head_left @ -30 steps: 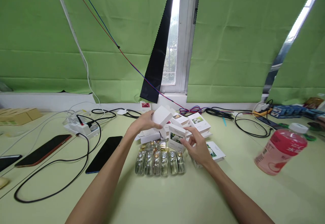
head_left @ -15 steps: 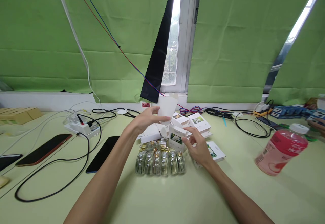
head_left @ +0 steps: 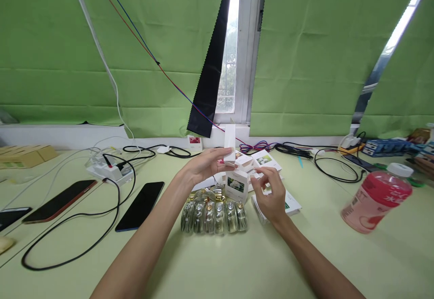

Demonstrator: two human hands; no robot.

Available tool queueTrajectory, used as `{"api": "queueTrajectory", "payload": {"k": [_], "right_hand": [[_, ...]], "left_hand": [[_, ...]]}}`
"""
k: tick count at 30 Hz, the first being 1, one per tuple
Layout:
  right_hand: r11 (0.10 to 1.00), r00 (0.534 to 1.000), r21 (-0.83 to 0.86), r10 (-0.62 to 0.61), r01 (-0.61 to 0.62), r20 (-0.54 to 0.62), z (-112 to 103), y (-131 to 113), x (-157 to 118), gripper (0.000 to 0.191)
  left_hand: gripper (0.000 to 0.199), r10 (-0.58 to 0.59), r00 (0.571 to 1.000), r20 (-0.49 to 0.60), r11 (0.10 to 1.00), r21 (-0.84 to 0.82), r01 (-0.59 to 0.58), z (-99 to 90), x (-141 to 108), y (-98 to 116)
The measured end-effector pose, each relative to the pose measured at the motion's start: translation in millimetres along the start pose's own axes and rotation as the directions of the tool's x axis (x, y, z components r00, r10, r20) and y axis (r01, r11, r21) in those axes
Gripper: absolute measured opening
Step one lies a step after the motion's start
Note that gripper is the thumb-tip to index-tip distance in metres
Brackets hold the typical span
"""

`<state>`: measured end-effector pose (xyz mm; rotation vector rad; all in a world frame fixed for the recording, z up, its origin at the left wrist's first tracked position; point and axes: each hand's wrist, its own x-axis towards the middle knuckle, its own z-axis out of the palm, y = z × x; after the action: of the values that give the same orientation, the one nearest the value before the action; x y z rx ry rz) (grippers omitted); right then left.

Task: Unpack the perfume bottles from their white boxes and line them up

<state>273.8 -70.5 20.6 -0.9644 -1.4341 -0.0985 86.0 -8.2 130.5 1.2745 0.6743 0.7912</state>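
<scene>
My left hand (head_left: 212, 161) grips a small white cardboard box (head_left: 229, 143), raised upright above the pile with its narrow side facing me. My right hand (head_left: 270, 193) has its thumb and index finger apart and bent, beside a white box with a white-flower picture (head_left: 236, 186). No hold on that box shows. Right below the hands stands a row of small clear glass bottles (head_left: 214, 217), with more bottles and gold-coloured parts behind them. Another white box (head_left: 290, 203) lies partly behind my right wrist. Several picture boxes (head_left: 266, 160) are piled behind.
A pink-labelled bottle (head_left: 376, 198) stands at the right. On the left lie a dark tablet or phone (head_left: 139, 206), a phone with a red-brown edge (head_left: 59, 201), a looping black cable (head_left: 73, 213) and a power strip (head_left: 113, 171). More cables run along the wall.
My left hand has moved right and turned its white box from a broad face to a narrow side. My right hand has drawn slightly back right from the flower-picture box.
</scene>
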Motion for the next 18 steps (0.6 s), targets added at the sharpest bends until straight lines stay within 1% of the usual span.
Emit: {"api": "queueTrajectory", "payload": {"k": [2, 4, 6, 8, 11, 13, 16, 18], "right_hand": [[0.999, 0.999, -0.031, -0.029, 0.028, -0.031, -1.3, -1.1, 3.3, 0.010], [0.998, 0.999, -0.048, -0.043, 0.042, -0.027, -2.4, -3.1, 7.6, 0.008], [0.998, 0.999, -0.054, -0.034, 0.034, -0.004, -2.8, -6.6, 12.9, 0.011], [0.999, 1.000, -0.038, 0.003, -0.002, 0.020, -1.9, -11.0, 19.3, 0.013], [0.992, 0.991, 0.032, 0.118, -0.120, 0.067, 2.4, -15.5, 31.4, 0.018], [0.971, 0.971, 0.089, 0.211, -0.221, 0.114, 7.1, -14.9, 41.6, 0.024], [0.906, 0.915, 0.173, 0.351, -0.385, 0.197, 16.6, -9.5, 59.8, 0.037], [0.829, 0.855, 0.240, 0.443, -0.505, 0.270, 23.8, -5.3, 72.5, 0.045]], "left_hand": [[0.032, -0.008, 1.000, -0.002, 1.000, -0.013, 0.008, 1.7, 0.6, -0.8], [0.033, -0.011, 1.000, -0.002, 0.999, -0.047, 0.011, 2.7, 0.6, -1.0], [0.033, -0.016, 1.000, 0.008, 0.995, -0.095, 0.017, 2.7, 0.1, -0.6], [0.033, -0.030, 0.999, 0.021, 0.992, -0.124, 0.032, 1.8, -0.6, 0.2], [0.035, -0.059, 0.997, 0.048, 0.988, -0.137, 0.065, -0.2, -1.8, 1.7], [0.036, -0.072, 0.995, 0.075, 0.985, -0.152, 0.082, -1.2, -2.3, 2.3], [0.039, -0.084, 0.990, 0.110, 0.984, -0.150, 0.100, -1.8, -3.2, 3.0], [0.042, -0.089, 0.988, 0.123, 0.986, -0.132, 0.105, -1.6, -4.0, 3.5]]}}
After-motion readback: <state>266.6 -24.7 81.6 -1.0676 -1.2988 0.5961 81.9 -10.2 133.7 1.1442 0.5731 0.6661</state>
